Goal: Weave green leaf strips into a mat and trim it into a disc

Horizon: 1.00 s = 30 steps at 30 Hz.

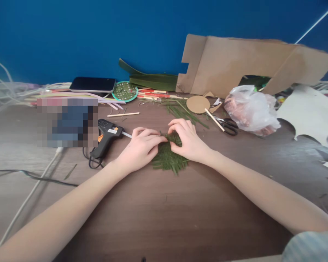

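Observation:
A small mat woven from green leaf strips [171, 160] lies on the table between my hands, its strip ends fanning out raggedly at the lower edge. My left hand [142, 147] is closed over the mat's left side, its fingers bent together toward the middle and its thumb tucked below. From the right, my right hand [187, 140] reaches in with thumb and index finger curled at the mat's upper part. Both hands' fingertips nearly meet there. The strips right under the fingertips are partly hidden.
A black glue gun [106, 136] lies left of my left hand, near cables [32, 174]. Behind are a wooden stick [123, 114], a cardboard disc [198, 104], scissors [229, 126] and a plastic bag [251, 111]. Folded cardboard [235, 65] leans on the blue wall.

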Available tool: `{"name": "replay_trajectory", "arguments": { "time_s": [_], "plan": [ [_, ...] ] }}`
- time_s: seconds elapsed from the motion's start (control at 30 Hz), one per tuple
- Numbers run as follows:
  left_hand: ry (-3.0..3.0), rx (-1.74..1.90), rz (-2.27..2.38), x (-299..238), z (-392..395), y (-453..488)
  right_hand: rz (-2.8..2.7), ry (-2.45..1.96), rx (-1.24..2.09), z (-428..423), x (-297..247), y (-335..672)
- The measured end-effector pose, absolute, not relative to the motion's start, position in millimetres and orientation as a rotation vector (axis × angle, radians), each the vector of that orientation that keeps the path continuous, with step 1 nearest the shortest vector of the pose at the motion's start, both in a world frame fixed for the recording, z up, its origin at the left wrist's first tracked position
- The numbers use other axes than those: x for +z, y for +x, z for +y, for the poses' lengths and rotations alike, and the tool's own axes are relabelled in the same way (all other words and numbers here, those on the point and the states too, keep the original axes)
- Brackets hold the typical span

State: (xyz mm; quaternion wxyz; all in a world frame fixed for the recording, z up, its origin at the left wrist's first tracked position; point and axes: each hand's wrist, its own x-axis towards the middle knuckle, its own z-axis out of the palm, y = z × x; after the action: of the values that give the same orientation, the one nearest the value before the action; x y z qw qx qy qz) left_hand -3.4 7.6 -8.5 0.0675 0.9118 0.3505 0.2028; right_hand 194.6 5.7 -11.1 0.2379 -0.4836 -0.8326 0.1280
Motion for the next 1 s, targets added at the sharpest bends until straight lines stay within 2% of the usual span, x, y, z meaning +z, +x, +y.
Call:
{"name": "replay_trajectory", "arguments": {
  "time_s": [1.0],
  "plan": [
    [2.7, 0.593, 1.065, -4.2, 6.8, -2.3, -2.23, -1.4, 0.424, 7.3, -11.2, 193.8]
  ]
}}
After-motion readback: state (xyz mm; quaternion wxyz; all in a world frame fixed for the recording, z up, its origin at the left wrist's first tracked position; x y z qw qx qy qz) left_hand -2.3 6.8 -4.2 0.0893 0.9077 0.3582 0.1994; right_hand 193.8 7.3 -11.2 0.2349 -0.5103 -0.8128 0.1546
